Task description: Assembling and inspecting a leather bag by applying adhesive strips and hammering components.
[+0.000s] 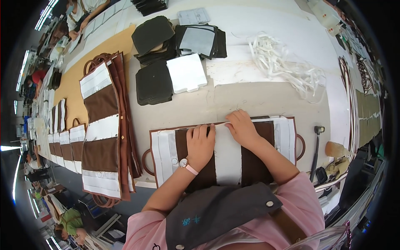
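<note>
1. Left hand (201, 143) lies flat, fingers together, palm down on the bag panel (227, 152), pressing on a brown stripe near the panel's far edge.
2. Right hand (241, 127) sits just beside it, fingers curled, tips pressing down on the white middle stripe at that same far edge; whether it pinches anything, I cannot tell.
3. The panel lies flat on the table (258, 98) right in front of the person, brown and white stripes side by side, a brown handle loop (301, 146) sticking out at its right end and another at the left.
4. A watch (184, 163) with a pink strap shows on the left wrist.
5. Left of the panel, a stack (104, 125) of finished striped panels stretches along the table.
6. Beyond the hands: dark pieces (154, 83) in piles, with a white piece (186, 73) just beside them.
7. Far right, a tangle of white strips (287, 62).
8. At the right edge of the table, a hammer (316, 143) lies near the panel's end.
9. More striped panels line a bench (62, 129) off to the left.
</note>
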Motion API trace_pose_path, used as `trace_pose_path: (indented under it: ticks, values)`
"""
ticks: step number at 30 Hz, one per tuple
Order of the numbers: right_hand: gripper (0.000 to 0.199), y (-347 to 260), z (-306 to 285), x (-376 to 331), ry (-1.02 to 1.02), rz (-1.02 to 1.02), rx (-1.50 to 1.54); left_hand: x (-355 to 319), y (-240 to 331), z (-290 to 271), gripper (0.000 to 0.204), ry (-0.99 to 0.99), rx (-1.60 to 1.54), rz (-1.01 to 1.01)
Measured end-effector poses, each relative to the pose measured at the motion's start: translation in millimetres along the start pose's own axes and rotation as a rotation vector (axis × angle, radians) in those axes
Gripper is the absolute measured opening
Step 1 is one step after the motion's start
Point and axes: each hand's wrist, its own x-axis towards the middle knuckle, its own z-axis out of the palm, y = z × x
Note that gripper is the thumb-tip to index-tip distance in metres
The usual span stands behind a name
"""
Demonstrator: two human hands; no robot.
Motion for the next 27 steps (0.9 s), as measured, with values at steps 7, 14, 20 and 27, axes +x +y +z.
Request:
trace_pose_path:
  ticks: [7, 14, 20, 27]
  values:
    - [0.014, 9.4, -6.3, -7.2, -0.073, -0.118, -0.001, 5.2, 8.7, 1.7, 0.038, -0.016, -0.03, 0.06]
    - [0.015, 15.1, -11.1, -9.4, -0.069, -0.103, 0.02, 10.3, 9.2, -3.8, 0.038, -0.044, 0.016, 0.086]
    - [0.017, 21.0, -29.4, -7.5, -0.068, 0.143, 0.267, 8.8, 14.5, -0.3, 0.035, 0.009, -0.048, 0.038]
    - [0.016, 24.4, -23.5, -17.3, -0.02, -0.059, 0.051, 19.2, 28.3, 8.7, 0.039, 0.003, -0.167, 0.136]
